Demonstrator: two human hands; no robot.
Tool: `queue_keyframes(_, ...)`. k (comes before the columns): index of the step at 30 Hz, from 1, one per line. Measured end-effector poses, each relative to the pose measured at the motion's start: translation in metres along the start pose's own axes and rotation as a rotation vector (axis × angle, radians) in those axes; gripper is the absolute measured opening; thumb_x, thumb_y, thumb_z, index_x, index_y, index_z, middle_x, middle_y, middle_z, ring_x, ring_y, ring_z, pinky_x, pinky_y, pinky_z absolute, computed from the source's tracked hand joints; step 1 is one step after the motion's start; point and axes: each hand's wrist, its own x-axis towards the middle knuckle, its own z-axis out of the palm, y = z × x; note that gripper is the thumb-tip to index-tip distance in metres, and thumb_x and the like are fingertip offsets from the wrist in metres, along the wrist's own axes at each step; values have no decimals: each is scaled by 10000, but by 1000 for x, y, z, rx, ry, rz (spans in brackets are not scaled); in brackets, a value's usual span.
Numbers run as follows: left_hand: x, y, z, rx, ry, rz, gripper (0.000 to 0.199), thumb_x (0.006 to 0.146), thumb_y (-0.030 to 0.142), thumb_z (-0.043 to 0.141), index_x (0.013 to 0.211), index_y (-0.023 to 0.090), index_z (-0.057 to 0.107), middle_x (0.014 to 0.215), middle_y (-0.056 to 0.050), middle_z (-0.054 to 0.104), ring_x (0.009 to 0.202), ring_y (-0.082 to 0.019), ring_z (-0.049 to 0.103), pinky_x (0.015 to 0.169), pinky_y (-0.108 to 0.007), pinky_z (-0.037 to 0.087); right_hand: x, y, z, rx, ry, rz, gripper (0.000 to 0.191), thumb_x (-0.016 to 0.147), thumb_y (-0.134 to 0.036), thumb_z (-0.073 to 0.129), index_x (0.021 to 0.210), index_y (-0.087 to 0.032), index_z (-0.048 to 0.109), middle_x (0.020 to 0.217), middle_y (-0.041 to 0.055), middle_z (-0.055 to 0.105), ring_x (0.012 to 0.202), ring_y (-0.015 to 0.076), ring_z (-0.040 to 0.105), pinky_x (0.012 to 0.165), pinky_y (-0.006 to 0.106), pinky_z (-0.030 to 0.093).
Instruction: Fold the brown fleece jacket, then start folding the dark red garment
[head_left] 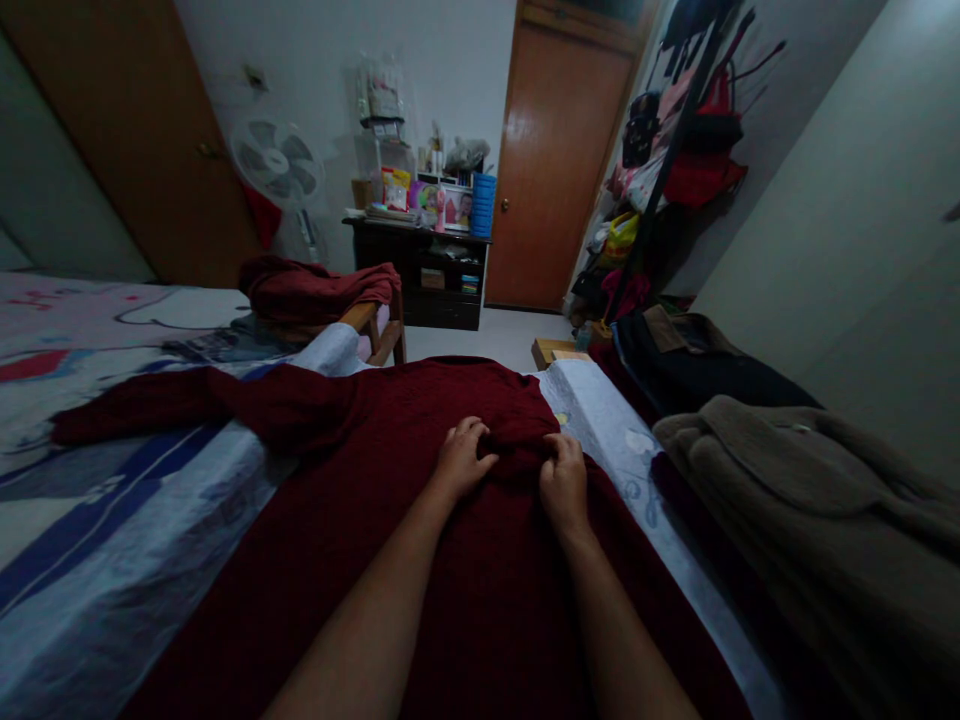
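Observation:
A dark red long-sleeved top [360, 520] lies spread out in front of me, its neckline at the far end and one sleeve stretched to the left. Its lower end runs out of view toward me. My left hand [463, 460] rests on the upper chest of the cloth, thumb and fingers apart. Close by on the right, my right hand [566, 485] has its fingers curled and pinched on the cloth near the side edge. A raised fold runs between both hands. The other sleeve is not clearly visible.
A patterned bedsheet [75, 510] lies to the left, with a reddish garment [322, 290] heaped beyond. On the right are a brown fleecy coat [810, 480] and dark folded clothes [712, 360]. A black cabinet [416, 270], a fan [277, 160] and a wooden door [559, 160] stand behind.

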Motion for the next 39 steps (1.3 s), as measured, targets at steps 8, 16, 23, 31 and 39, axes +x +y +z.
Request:
queue_keyframes(8,9,-2,-5,-359,212,-155,73,807,255,553,841,193,571,814,-10,624,784,-162,583,807,-300,471,-16,16,13,-107,57,39,612,717,-25,360,1312,-127,462,1252,157,503,1224,240,448,1058,409,365)
queue_keyframes(16,19,-30,-3,-846,507,-439,264,807,292,547,1041,172,526,963,-47,650,851,-147,634,825,-306,511,-19,17,13,-190,-90,41,431,749,-21,399,1072,-141,659,1185,126,615,1133,248,489,1011,388,375)
queue_keyframes(23,16,-43,-15,-401,567,-467,777,682,48,539,1387,237,274,1151,-82,614,1009,-176,636,932,-342,490,-20,16,14,-281,-129,40,446,763,-17,433,1116,-178,654,1164,96,646,1064,258,520,951,378,398)
queue_keyframes(31,15,-38,-21,-479,454,-428,501,616,76,477,1094,180,584,891,-41,664,785,-162,644,779,-300,531,-20,12,13,-368,-162,33,340,822,-119,526,1106,-242,667,1098,94,627,974,265,505,836,372,412)
queue_keyframes(39,4,-5,-47,347,544,-329,477,705,83,510,1138,232,643,1462,-110,410,1337,-353,356,1085,-558,298,-17,7,10,-378,-194,97,199,819,-136,528,938,-221,664,1005,91,604,952,258,504,811,358,403)
